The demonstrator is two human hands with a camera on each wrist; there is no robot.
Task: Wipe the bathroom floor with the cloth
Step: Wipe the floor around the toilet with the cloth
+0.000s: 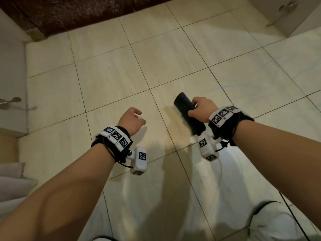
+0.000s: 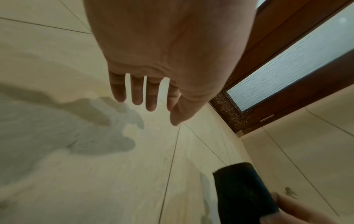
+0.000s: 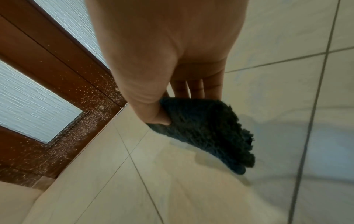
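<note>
A dark, fluffy folded cloth (image 1: 183,103) hangs from my right hand (image 1: 193,107), low over the cream tiled floor (image 1: 112,70), and casts a shadow on the tiles. In the right wrist view my thumb and fingers pinch the cloth (image 3: 206,130) at its upper edge, and its lower end droops toward the floor (image 3: 191,197). My left hand (image 1: 139,117) hovers to the left of the cloth and holds nothing. The left wrist view shows the left hand (image 2: 153,109) with straight, spread fingers above the floor, and the cloth (image 2: 243,189) at lower right.
A brown door with frosted glass (image 3: 34,106) and its speckled threshold (image 1: 78,13) bound the far side. White panels with metal handles stand at the left (image 1: 10,101) and top right (image 1: 287,6). My white-clad knees (image 1: 278,223) fill the bottom.
</note>
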